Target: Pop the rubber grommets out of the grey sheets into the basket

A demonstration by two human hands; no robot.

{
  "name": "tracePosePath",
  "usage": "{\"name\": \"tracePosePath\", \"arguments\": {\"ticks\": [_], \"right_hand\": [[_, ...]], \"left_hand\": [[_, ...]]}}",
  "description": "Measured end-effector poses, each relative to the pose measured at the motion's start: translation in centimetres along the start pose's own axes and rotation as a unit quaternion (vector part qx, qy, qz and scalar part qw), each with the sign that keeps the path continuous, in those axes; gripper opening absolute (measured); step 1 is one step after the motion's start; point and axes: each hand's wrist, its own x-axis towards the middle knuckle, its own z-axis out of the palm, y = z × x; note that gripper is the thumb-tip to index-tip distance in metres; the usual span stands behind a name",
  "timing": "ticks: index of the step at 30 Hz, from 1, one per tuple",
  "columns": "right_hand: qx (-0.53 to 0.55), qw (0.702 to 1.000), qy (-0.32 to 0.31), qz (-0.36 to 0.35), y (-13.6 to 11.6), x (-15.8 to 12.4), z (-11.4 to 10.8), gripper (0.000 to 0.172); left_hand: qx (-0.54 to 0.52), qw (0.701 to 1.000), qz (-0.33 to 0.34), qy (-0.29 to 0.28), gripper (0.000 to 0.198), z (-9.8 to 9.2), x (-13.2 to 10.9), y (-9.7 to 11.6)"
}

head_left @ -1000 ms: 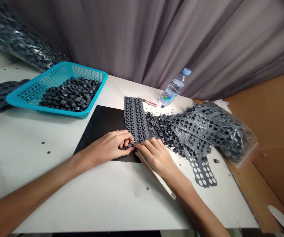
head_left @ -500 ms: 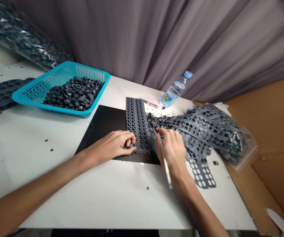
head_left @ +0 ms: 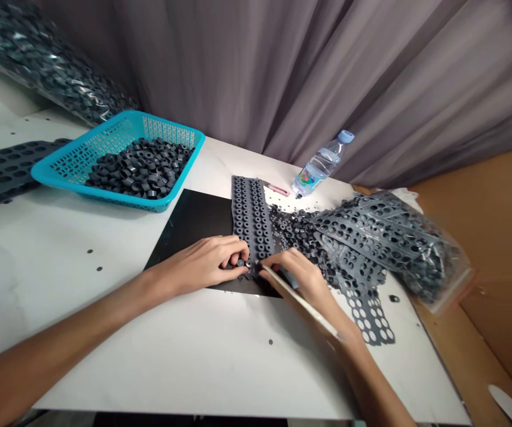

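A dark grey perforated sheet with rows of small rings lies on a black mat. My left hand rests on the mat at the sheet's near left corner, fingers curled around small dark rings that show between thumb and fingertips. My right hand is closed around a long, thin whitish stick-like tool. Its fingertips meet the sheet's near right corner, close to the left fingertips. What exactly they pinch there is too small to make out.
A blue basket of dark rings stands at the left, before a large clear bag of similar pieces. To the right are loose rings, punched sheets and a plastic bag. A water bottle and pink cutter lie behind.
My right hand has moved left to the sheet's near corner, and the tool in it now slants more. The left hand stays at the sheet. The view has shifted slightly.
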Motion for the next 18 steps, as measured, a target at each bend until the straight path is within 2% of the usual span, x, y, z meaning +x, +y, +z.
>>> {"name": "tracePosePath", "arguments": {"ticks": [3, 8, 18], "right_hand": [[-0.012, 0.998, -0.013, -0.054, -0.3, 0.2, 0.6, 0.011], [-0.053, 0.994, -0.007, -0.095, 0.2, 0.2, 1.0, 0.013], [-0.093, 0.993, 0.010, -0.074, -0.4, 0.4, 1.7, 0.020]], "left_hand": [[0.003, 1.000, 0.002, 0.011, 0.007, 0.3, 0.1, -0.3], [-0.002, 1.000, 0.005, 0.014, 0.007, 0.6, 0.2, -0.6], [-0.003, 1.000, 0.004, 0.018, 0.008, 0.5, 0.2, -0.7]]}}
